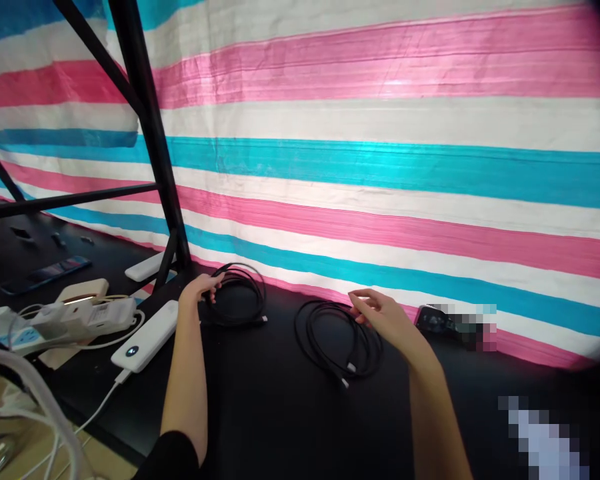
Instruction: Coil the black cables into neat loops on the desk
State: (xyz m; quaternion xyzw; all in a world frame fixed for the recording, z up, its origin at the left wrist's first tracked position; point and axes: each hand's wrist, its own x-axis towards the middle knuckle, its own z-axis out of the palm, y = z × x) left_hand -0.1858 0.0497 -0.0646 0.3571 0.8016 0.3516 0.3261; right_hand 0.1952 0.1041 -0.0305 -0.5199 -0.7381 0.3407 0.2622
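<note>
Two coiled black cables lie on the black tabletop. My left hand [200, 288] is at the upper left edge of the left cable [240, 320], its curled fingers closed around the strands there. A light-coloured plug end sticks out at that coil's right side. Just above the right cable [320, 357] is my right hand [380, 313], fingers loosely bent and apart, with nothing visible in them. Two pale connector ends show at the front of the right coil. Part of the left coil is hidden behind my left hand and forearm.
A white power bank [153, 337] with a cable plugged in lies left of my left forearm. Farther left are power strips and chargers [97, 317] and a phone [60, 268]. A black metal frame [153, 140] rises there. Striped sheeting [380, 217] borders the table's back. A dark object [433, 320] sits at right.
</note>
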